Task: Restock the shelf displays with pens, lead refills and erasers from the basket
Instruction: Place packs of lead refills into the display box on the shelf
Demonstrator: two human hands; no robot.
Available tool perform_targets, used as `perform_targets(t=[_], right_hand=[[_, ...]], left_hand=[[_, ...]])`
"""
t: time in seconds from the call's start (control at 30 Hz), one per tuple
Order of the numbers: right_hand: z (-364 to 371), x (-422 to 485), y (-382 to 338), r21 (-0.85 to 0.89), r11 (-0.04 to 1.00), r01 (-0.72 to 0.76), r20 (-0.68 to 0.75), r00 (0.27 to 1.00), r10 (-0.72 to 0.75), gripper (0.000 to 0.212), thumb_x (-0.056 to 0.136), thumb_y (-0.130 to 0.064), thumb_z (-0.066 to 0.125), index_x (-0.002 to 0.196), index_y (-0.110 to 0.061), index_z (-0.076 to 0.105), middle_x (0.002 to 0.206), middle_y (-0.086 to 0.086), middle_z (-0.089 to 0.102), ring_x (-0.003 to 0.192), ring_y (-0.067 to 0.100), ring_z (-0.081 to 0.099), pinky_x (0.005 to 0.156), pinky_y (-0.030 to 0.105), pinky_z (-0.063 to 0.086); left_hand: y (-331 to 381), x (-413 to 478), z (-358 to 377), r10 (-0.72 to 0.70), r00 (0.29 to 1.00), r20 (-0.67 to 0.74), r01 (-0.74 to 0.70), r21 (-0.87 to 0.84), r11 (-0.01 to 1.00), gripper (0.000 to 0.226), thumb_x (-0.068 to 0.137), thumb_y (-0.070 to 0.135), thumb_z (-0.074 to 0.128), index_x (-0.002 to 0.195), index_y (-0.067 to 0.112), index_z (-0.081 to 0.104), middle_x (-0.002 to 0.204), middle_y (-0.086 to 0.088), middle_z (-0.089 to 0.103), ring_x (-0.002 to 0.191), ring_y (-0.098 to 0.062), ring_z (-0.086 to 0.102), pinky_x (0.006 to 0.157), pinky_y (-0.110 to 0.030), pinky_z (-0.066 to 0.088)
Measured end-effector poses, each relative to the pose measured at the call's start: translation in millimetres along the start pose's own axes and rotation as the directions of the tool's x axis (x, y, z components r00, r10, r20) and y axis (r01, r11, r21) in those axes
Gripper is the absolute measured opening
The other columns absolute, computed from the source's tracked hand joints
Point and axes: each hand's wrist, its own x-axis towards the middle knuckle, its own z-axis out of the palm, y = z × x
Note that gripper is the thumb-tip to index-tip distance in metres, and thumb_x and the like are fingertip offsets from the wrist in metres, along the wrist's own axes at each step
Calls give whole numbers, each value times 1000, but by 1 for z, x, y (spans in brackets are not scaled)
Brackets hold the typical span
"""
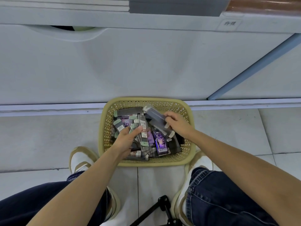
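Note:
A tan perforated basket (107, 128) stands on the floor against the cabinet base, full of lead refill cases and purple packs (161, 142). My left hand (125, 141) reaches into its left half and grips several clear refill cases (143, 129) fanned upright. My right hand (177, 124) is over the right half and holds two grey refill cases (154, 115), tilted up toward the back left. Items lower in the basket are partly hidden by both hands.
A white cabinet front (130, 67) with a recessed handle (68, 30) fills the view above the basket. A shelf edge with a label (230, 23) runs along the top. My shoes (81, 160) flank the basket on grey tiles; a black stand (162, 207) lies between my legs.

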Motion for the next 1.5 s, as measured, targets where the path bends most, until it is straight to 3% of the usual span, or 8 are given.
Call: perform_targets(t=[0.17, 0.27, 0.43, 0.6, 0.8, 1.03, 1.27, 1.5], right_hand=[[-32, 0, 4, -128, 987, 97, 270, 961, -59, 13, 98, -22, 55, 93, -15, 64, 86, -5, 59, 75, 8, 58, 68, 24, 47], [-38, 0, 4, -70, 995, 67, 361, 932, -38, 9, 95, -20, 61, 96, -13, 66, 82, -4, 65, 68, 12, 65, 55, 23, 52], [-38, 7, -7, -38, 990, 136, 252, 960, -122, 14, 83, -19, 76, 94, -26, 71, 92, -5, 71, 83, 16, 66, 74, 26, 49], [-22, 15, -6, -107, 988, 109, 65, 993, -102, 18, 81, -11, 76, 96, -17, 69, 97, -2, 68, 93, 17, 63, 81, 29, 48], [0, 11, -5, -342, 927, 154, -46, 982, -181, 49, 87, -41, 67, 132, -26, 56, 144, -4, 46, 136, 19, 29, 113, 41, 21], [15, 15, -20, 52, 984, 169, 90, 981, -173, 23, 89, -20, 69, 111, -17, 69, 99, -4, 70, 92, 9, 64, 87, 29, 50], [-12, 11, -21, 235, 971, 52, 80, 994, -73, 20, 96, -17, 57, 115, -14, 65, 98, 2, 67, 85, 19, 59, 82, 35, 51], [2, 1, -28, 221, 974, 40, 193, 978, -84, 12, 96, -23, 58, 106, -24, 65, 97, -5, 66, 89, 10, 62, 81, 30, 49]], left_hand=[[6, -1, -7, 18, 1000, 22, -17, -49, 999, 37, 85, 22, 68, 117, 4, 61, 93, -10, 73, 87, -29, 68, 85, -49, 53], [7, -4, -8, 18, 999, 50, -16, -43, 999, 39, 83, 21, 70, 117, 4, 60, 94, -12, 72, 78, -26, 69, 68, -40, 57], [4, -5, -6, 2, 998, 59, -6, 59, 998, 34, 83, 20, 73, 112, 4, 68, 105, -12, 74, 102, -28, 66, 94, -42, 48], [5, -4, 3, 4, 998, 58, -12, 139, 990, 14, 87, 21, 71, 97, 12, 71, 84, 8, 77, 69, 6, 68, 56, -19, 50], [8, -2, 5, 44, 998, 42, -52, 212, 976, 24, 85, 29, 73, 104, 14, 72, 92, 6, 77, 84, -2, 71, 81, -32, 50], [15, -4, 10, 173, 985, 11, -173, 140, 975, 26, 84, 14, 73, 107, 3, 71, 102, -17, 73, 93, -28, 70, 83, -38, 55], [30, -8, 8, 21, 998, 51, -12, -165, 986, 25, 94, 13, 58, 116, 4, 66, 81, -3, 66, 68, -13, 62, 53, -28, 55], [22, -11, 13, 55, 997, -53, -56, -17, 998, 32, 74, 24, 79, 100, 8, 69, 82, -10, 74, 67, -23, 70, 58, -35, 57]])
